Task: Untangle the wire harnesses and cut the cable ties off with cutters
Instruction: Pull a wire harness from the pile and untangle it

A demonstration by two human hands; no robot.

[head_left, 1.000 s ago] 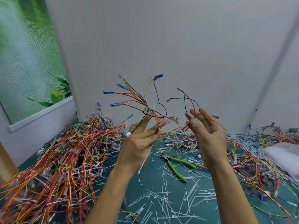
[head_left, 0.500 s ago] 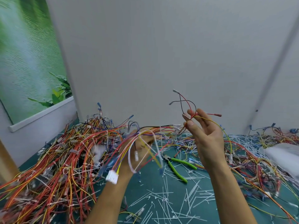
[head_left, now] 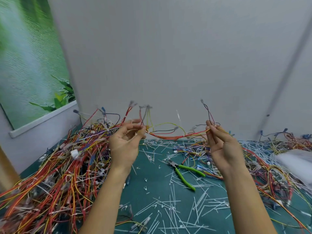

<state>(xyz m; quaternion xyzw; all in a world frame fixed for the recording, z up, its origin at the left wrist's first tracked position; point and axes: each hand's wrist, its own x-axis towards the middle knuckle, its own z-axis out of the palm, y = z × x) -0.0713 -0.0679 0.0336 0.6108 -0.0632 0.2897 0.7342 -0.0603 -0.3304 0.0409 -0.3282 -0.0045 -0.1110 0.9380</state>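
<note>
Pinching the wire harness point(head_left: 168, 136) up high, we grip one end with our left hand point(head_left: 124, 144) and the other with our right hand point(head_left: 224, 149). Green cutters point(head_left: 176, 168) lie on the table point(head_left: 152, 191) below.

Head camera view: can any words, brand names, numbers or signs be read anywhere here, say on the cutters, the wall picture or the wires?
No text can be read.
Cutters: green handles, no brand visible.
Wall picture: leaves and water only, no words.
Wire harness held by left hand and right hand: no labels visible.
White connector in the pile: blurred, any marking unreadable.
</note>
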